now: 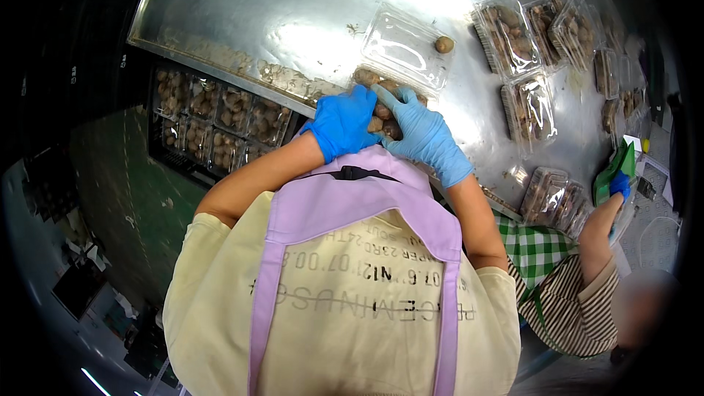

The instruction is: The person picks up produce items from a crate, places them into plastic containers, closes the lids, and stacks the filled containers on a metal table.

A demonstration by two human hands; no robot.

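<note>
My left hand [345, 121], in a darker blue glove, lies against the left side of a clear plastic clamshell container filled with brown tubers [383, 111] at the metal table's near edge. On the right side of the same tubers rests my right hand [421, 129], in a paler blue glove, its fingers curved over them. Both hands touch the tubers or the box; whether either grips one cannot be made out. The container's clear lid [404, 47] lies open, flat on the table beyond the hands. One round tuber [444, 44] sits at the lid's right side.
Closed clamshell boxes of tubers [509, 38] are spread over the metal table [236, 5] at the right. Below its left edge stands a black crate [214, 173] packed with filled boxes. A co-worker's gloved hand [620, 182] is at the far right, beside a green object.
</note>
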